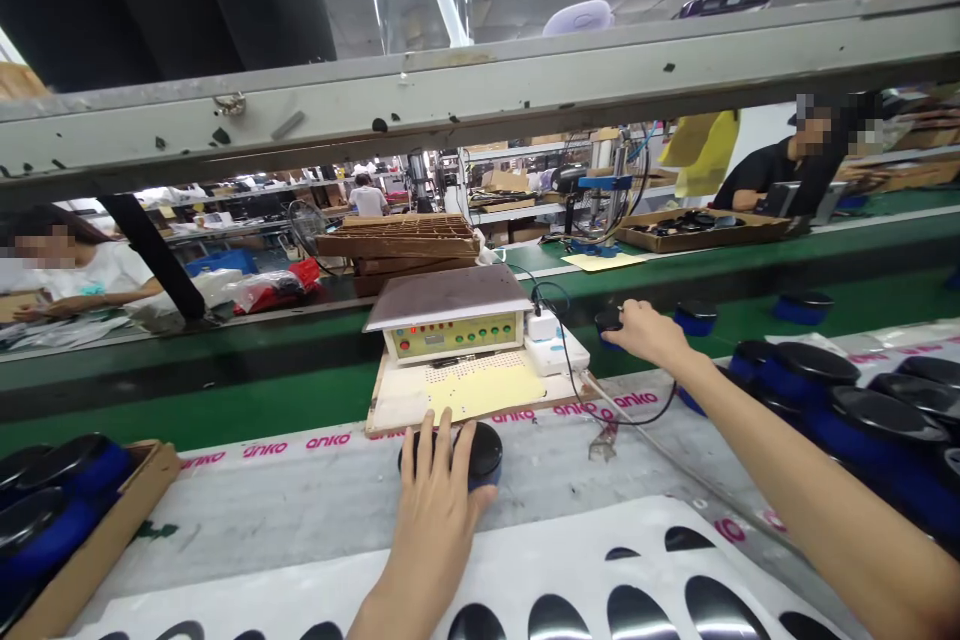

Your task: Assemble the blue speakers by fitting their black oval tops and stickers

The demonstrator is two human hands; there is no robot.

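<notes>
My left hand [439,490] lies over a round item with a glossy black top and blue side [486,455], on the plastic-covered bench. Its fingers reach across the top and the thumb rests at the near right side. Black shows on both sides of the fingers; whether this is one item or two I cannot tell. My right hand [649,332] is stretched out over the green conveyor belt, fingers closed around a smaller-looking dark round item [609,326]. Two more blue items with black tops, one nearer [695,318] and one farther [802,307], sit right of it.
A control box with buttons [454,335] stands ahead on a board, with a white adapter [555,350] and cables beside it. Blue-black items fill a carton [142,510] at left and crowd the right. A sheet of black ovals [585,560] lies nearest. A metal beam [495,85] crosses overhead.
</notes>
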